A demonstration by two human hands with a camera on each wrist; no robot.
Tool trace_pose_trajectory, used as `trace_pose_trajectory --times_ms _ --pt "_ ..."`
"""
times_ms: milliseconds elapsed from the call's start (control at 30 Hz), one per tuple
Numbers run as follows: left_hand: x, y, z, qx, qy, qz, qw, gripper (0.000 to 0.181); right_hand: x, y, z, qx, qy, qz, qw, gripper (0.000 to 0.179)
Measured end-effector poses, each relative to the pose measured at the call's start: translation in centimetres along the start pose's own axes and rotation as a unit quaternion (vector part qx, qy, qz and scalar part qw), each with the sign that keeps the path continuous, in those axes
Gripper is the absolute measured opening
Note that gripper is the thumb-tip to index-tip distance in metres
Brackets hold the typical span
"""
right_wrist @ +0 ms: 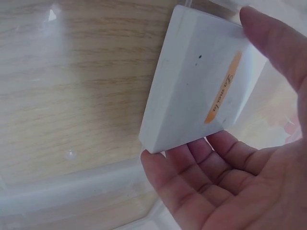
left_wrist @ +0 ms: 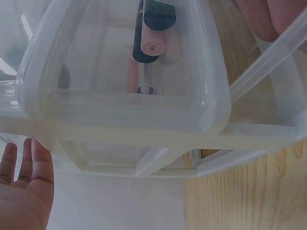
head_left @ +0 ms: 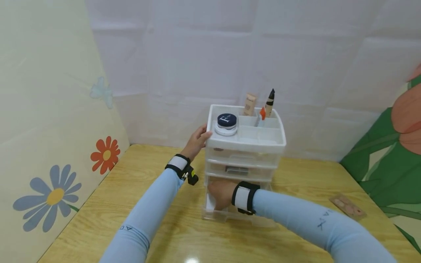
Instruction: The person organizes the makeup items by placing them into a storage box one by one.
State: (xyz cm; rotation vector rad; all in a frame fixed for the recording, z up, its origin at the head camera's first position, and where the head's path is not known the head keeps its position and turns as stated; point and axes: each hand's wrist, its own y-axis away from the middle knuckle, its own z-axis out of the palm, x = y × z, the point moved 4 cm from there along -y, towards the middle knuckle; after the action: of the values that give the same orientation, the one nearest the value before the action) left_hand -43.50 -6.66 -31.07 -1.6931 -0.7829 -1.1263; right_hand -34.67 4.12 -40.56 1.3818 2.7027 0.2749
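A white plastic drawer unit [head_left: 245,147] stands on the table, its lowest drawer [head_left: 213,216] pulled out. My right hand [head_left: 221,193] is down inside that drawer. In the right wrist view it holds a flat white case [right_wrist: 194,84] with an orange label, thumb on one edge and fingers along the opposite one. The case is tilted up on edge. My left hand [head_left: 196,141] rests against the unit's upper left side, fingers fairly straight. Through the clear drawers in the left wrist view, pink tubes with black caps [left_wrist: 153,45] show.
The top tray holds a navy-lidded compact [head_left: 227,119] stacked on a white one [head_left: 225,130], a beige tube [head_left: 250,104], a black-capped tube [head_left: 270,104] and an orange-tipped item [head_left: 262,114]. A flat brownish palette [head_left: 348,205] lies on the table [head_left: 302,219] at right.
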Motion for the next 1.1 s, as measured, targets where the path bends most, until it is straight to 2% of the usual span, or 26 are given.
trace_pose_trajectory --times_ms 200,333,467,633,800,933,1033,1100 --pt "0.0 0.1 0.1 0.001 0.001 -0.003 1.0 0.06 0.1 0.2 0.0 -0.012 -0.002 -0.002 0.9999 0.058" --pt "-0.1 0.1 0.1 0.0 0.002 -0.005 1.0 0.06 -0.2 0.9 -0.8 -0.018 -0.004 -0.005 0.9998 0.064" --pt "0.0 0.1 0.2 0.0 0.002 -0.005 1.0 0.06 0.1 2.0 -2.0 -0.032 -0.042 0.015 0.9985 0.074" --pt "0.0 0.0 0.1 0.0 0.01 0.002 0.9999 0.06 0.6 3.5 -3.4 -0.025 -0.071 0.024 0.9969 0.077" --pt "-0.1 0.1 0.2 0.005 0.009 -0.002 0.9999 0.06 0.9 5.8 -5.1 -0.012 -0.079 0.014 0.9967 0.08" --pt "-0.1 0.1 0.2 0.005 0.004 -0.006 1.0 0.06 1.6 8.5 -6.1 0.021 -0.076 -0.014 0.9968 0.073" --pt "-0.1 0.1 0.3 0.004 -0.001 -0.004 1.0 0.061 2.9 10.8 -7.0 0.037 -0.082 -0.007 0.9959 0.07" --pt "-0.1 0.1 0.2 0.004 0.0 -0.001 1.0 0.062 4.1 12.3 -7.6 0.034 -0.103 0.015 0.994 0.07"
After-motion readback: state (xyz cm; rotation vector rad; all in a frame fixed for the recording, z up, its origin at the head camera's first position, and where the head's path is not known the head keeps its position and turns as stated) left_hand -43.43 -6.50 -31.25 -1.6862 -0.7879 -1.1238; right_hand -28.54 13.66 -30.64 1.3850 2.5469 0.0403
